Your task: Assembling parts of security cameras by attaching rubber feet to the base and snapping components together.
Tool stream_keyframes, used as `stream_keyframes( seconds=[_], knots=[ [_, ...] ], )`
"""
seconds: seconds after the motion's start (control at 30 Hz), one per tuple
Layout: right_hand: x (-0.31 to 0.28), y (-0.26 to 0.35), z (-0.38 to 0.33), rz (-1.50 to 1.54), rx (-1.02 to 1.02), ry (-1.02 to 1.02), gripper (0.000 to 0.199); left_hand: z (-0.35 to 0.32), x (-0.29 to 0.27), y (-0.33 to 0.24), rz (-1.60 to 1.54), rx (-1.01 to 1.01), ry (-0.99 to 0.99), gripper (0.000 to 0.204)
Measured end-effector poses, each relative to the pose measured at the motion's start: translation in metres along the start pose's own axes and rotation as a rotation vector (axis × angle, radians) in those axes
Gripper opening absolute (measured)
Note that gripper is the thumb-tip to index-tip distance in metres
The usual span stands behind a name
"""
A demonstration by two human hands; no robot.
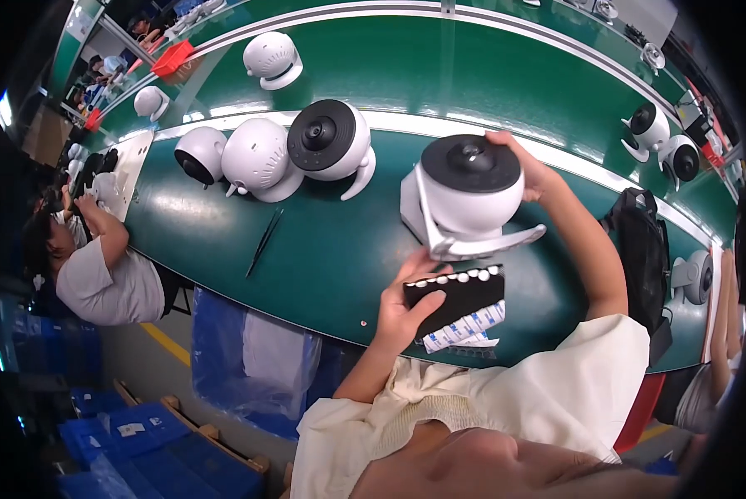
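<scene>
My right hand (pixel 524 165) grips the far right side of a white ball-shaped device (pixel 473 187). The device has a round black face with a knob-like centre, and its curved white stand is tilted toward me. Close below the stand, my left hand (pixel 406 306) pinches a black sheet (pixel 464 293) edged with a row of white round pads. Its raised fingers are near the stand; whether they touch it I cannot tell. A strip of white and blue printed backing paper (pixel 466 328) hangs under the sheet. Behind the device part of a white block-like shape shows, mostly hidden.
Several similar white devices (pixel 256 158) stand on the green table (pixel 331 241) to the left; another device (pixel 271 60) sits on the belt beyond. Black tweezers (pixel 265 243) lie left of centre. A black backpack (pixel 639 241) is at the right. Co-workers (pixel 111 266) sit at both sides.
</scene>
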State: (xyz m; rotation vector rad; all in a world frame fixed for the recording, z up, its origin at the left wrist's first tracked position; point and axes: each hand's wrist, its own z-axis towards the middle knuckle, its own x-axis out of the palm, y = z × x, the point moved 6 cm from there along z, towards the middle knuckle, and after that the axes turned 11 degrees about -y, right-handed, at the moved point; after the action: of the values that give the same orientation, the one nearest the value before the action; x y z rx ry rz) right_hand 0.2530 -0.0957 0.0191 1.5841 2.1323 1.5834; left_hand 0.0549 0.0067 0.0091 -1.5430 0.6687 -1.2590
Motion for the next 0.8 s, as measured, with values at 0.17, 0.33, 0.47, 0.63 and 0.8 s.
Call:
stream_keyframes(
  seconds=[0.17, 0.33, 0.47, 0.63, 0.8],
  knots=[
    [0.001, 0.024, -0.015, -1.043, -0.33, -0.165, 0.046, -0.003, -0.01, 0.012, 0.011, -0.067, -0.18, 0.021],
    [0.028, 0.06, -0.084, -1.297, -0.664, -0.201, 0.037, 0.002, -0.006, 0.0, -0.001, -0.03, -0.242, 0.021],
    [0.045, 0.06, -0.12, -1.477, -0.877, -0.226, 0.029, 0.003, -0.001, -0.011, -0.037, 0.063, -0.172, 0.02],
    [0.071, 0.052, -0.138, -1.467, -1.209, -0.307, 0.032, 0.005, -0.003, -0.025, 0.178, 0.172, -0.281, 0.017],
    [0.097, 0.024, -0.133, -1.186, -1.344, 0.045, 0.051, -0.01, 0.0, -0.04, 0.167, 0.286, -0.252, 0.025]
  ],
)
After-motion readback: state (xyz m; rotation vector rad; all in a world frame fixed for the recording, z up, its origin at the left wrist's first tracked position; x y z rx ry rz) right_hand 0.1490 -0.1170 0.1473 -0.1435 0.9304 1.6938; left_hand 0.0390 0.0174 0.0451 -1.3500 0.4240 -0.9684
